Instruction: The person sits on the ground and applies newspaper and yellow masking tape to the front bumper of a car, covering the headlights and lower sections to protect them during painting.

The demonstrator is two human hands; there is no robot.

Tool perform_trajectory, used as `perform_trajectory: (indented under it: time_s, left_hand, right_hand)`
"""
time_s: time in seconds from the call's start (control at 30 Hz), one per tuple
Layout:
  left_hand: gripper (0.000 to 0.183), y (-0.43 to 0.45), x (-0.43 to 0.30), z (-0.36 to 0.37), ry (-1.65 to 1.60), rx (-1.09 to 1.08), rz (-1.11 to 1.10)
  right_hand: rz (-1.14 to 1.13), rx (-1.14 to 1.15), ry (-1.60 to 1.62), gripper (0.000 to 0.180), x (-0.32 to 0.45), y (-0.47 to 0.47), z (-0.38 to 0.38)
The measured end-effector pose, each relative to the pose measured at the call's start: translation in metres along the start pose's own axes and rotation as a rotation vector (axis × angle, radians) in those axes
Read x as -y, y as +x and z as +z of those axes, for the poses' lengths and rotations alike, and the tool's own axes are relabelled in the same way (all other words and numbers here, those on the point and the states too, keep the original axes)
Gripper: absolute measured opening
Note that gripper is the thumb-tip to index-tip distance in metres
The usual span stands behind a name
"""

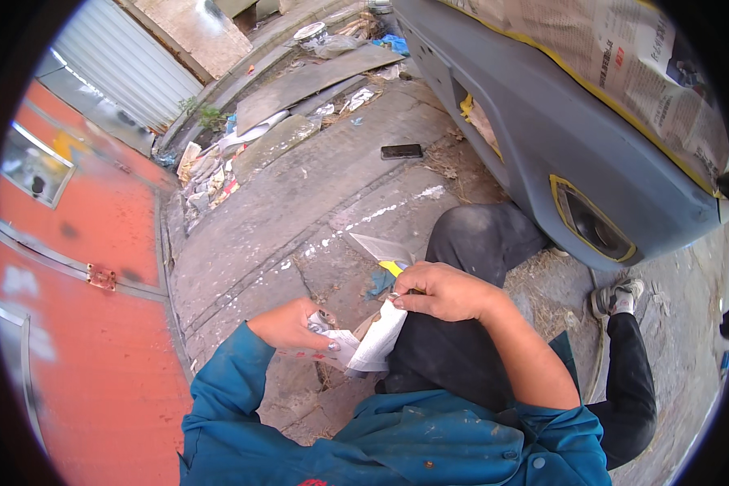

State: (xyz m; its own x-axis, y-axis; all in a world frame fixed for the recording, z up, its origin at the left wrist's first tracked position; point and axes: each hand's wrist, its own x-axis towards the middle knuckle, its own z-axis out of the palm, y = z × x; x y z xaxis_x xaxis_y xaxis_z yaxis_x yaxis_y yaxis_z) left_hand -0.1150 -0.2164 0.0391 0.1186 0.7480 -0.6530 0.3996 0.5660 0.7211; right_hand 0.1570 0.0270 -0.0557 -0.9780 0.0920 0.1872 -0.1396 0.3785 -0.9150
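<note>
My left hand (296, 327) grips one end of a folded piece of newspaper (376, 343) in front of my lap. The paper's other end is pinched in my right hand (446, 293). That same hand also holds a putty scraper with a yellow handle (391, 267); its wide, flat blade (379, 248) points away from me. The middle of the newspaper sags and folds between both hands. Part of the scraper's handle is hidden by my right fingers.
A grey vehicle body panel (522, 115), edged with yellow masking tape and newspaper (619, 54), rises at my right. A phone (401, 152) lies on the concrete. Left are orange metal doors (91, 328); beyond lie boards (310, 85) and litter (209, 182).
</note>
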Motion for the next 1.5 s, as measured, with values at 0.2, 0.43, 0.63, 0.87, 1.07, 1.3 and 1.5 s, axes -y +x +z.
perform_trajectory:
  time_s: [0.2, 0.43, 0.63, 0.87, 1.07, 1.3, 1.5]
  left_hand:
    - [0.024, -0.022, 0.017, -0.004, -0.008, -0.126, 0.143]
    - [0.022, -0.038, 0.021, 0.003, -0.126, -0.299, 0.159]
    - [0.020, -0.048, 0.038, 0.009, -0.207, -0.456, 0.181]
    - [0.015, -0.059, 0.044, 0.012, -0.303, -0.598, 0.196]
    - [0.015, -0.061, 0.024, 0.014, -0.300, -0.587, 0.231]
    - [0.019, -0.061, -0.009, 0.017, -0.174, -0.522, 0.276]
    - [0.023, -0.048, -0.026, 0.025, -0.164, -0.512, 0.209]
  right_hand:
    - [0.004, -0.029, 0.007, 0.023, 0.001, 0.002, -0.005]
    - [0.083, -0.068, 0.003, 0.023, 0.003, -0.001, -0.007]
    - [0.106, -0.104, 0.036, 0.025, 0.005, -0.003, -0.007]
    - [0.202, -0.137, 0.099, 0.023, 0.005, -0.004, -0.007]
    - [0.231, -0.193, 0.197, 0.028, 0.023, -0.005, -0.011]
    - [-0.209, -0.292, -0.269, 0.073, 0.086, -0.014, -0.030]
    - [-0.216, -0.041, -0.316, 0.056, 0.092, 0.014, -0.005]
